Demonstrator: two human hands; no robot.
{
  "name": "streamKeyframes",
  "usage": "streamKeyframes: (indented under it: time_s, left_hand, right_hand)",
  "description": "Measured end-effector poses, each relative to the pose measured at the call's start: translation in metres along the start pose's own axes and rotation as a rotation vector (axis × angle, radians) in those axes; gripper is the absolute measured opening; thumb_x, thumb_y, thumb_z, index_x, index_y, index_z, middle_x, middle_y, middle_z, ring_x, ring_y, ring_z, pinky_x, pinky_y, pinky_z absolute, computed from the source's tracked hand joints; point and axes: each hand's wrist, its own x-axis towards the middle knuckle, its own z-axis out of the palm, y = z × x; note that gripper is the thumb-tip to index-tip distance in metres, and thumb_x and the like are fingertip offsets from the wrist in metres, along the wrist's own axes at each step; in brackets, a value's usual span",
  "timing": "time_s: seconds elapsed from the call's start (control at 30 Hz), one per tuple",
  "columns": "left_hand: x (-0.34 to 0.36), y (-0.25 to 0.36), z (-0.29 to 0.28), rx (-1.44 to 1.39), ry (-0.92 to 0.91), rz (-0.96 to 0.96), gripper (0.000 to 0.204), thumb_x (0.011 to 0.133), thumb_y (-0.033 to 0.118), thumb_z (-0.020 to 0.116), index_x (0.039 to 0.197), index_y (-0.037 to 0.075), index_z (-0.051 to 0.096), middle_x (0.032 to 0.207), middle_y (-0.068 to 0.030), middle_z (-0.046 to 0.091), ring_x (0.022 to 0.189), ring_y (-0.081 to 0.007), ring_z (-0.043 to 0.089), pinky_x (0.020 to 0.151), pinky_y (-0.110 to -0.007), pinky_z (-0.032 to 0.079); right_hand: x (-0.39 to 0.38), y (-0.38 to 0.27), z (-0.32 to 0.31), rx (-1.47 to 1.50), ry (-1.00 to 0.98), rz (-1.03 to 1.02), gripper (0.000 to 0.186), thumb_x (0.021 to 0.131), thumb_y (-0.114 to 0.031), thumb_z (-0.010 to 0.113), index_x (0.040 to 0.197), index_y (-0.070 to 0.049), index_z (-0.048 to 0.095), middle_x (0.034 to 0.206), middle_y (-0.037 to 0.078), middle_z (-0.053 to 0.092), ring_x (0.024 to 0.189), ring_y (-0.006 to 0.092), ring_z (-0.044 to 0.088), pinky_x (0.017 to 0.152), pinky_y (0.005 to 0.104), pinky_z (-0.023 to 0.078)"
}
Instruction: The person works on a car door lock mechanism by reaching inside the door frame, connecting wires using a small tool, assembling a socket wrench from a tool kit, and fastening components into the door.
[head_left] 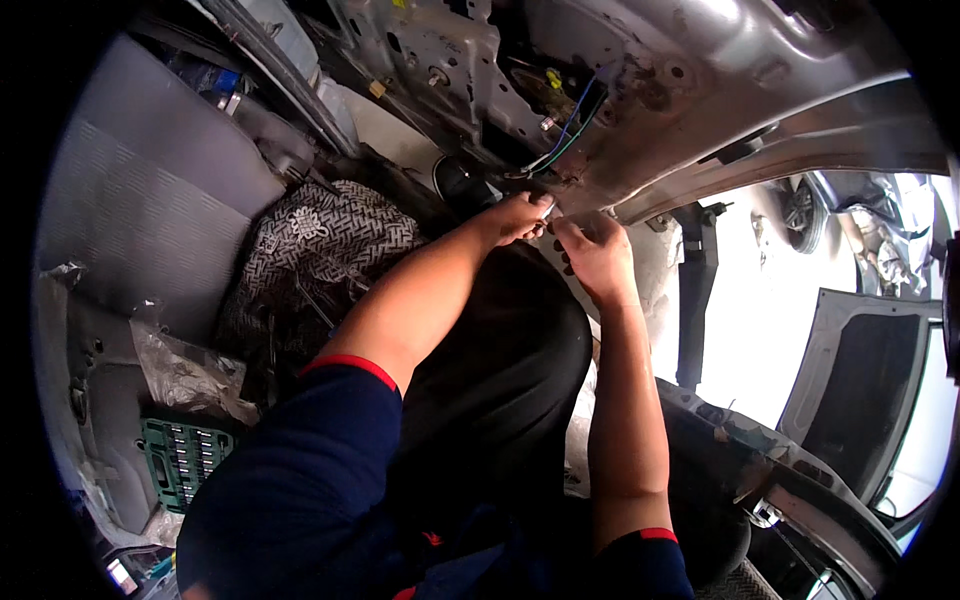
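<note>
Both my arms reach forward to a spot just below the bare metal panel (720,110) of a vehicle's interior. My left hand (518,218) is closed, its thumb and fingers pinching a small, pale, shiny piece that is too small to name. Close beside it, my right hand (597,252) is closed too, fingertips curled near the left ones. What it holds, if anything, is hidden by its fingers. Just above the hands, thin blue and green wires (577,130) hang out of an opening in the panel.
A black shoe (462,182) lies beyond my left hand. To the left are a patterned cloth (320,240), a grey seat (160,150) and a green socket set case (180,462). A dark upright bar (697,300) stands on the right, by the bright door opening.
</note>
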Motion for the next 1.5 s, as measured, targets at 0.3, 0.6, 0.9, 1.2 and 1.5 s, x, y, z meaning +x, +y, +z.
streamKeyframes:
  time_s: [0.3,0.6,0.9,1.2,1.5]
  left_hand:
    - [0.015,-0.012,0.007,0.182,0.114,0.094,0.045,0.110,0.042,0.043,0.109,0.008,0.072,0.090,-0.0015,0.070,0.084,-0.0134,0.056,0.076,-0.032,0.046]
    - [0.029,-0.017,0.001,0.157,0.245,0.015,0.039,0.102,0.032,0.050,0.117,-0.002,0.060,0.080,-0.0137,0.069,0.067,-0.0266,0.066,0.064,-0.046,0.053]
    - [-0.034,0.022,0.012,1.060,0.059,0.235,0.057,0.089,0.029,0.065,0.131,-0.006,0.050,0.124,-0.0304,0.064,0.119,-0.0427,0.062,0.101,-0.046,0.050]
    - [0.011,-0.016,0.006,0.774,0.201,0.130,0.042,0.095,0.036,0.062,0.123,0.005,0.055,0.110,-0.0183,0.065,0.094,-0.0282,0.062,0.080,-0.039,0.052]
    - [0.008,-0.014,0.002,0.722,0.189,0.200,0.044,0.098,0.039,0.055,0.127,0.006,0.053,0.108,-0.0198,0.068,0.092,-0.0327,0.062,0.079,-0.045,0.051]
  right_hand:
    - [-0.043,0.069,0.019,0.238,-0.025,0.545,0.029,0.089,-0.023,0.067,0.098,0.004,0.072,0.089,0.017,0.075,0.079,0.0247,0.071,0.077,0.0385,0.055]
    - [-0.020,-0.004,0.002,0.057,0.134,-0.012,0.032,0.084,-0.027,0.079,0.093,0.002,0.069,0.087,0.020,0.074,0.082,0.0309,0.073,0.077,0.0396,0.056]
    - [-0.040,0.037,0.003,0.228,0.174,0.323,0.030,0.093,-0.027,0.072,0.103,0.001,0.069,0.086,0.009,0.072,0.071,0.0145,0.066,0.064,0.0314,0.055]
    - [-0.037,0.012,-0.034,0.565,0.147,0.269,0.042,0.103,-0.040,0.059,0.094,0.001,0.065,0.077,0.004,0.064,0.067,0.0122,0.059,0.062,0.0286,0.048]
    - [-0.073,-0.062,-0.160,-0.513,-0.441,0.230,0.040,0.096,-0.030,0.064,0.123,-0.001,0.066,0.113,0.022,0.071,0.105,0.0340,0.070,0.093,0.0422,0.055]
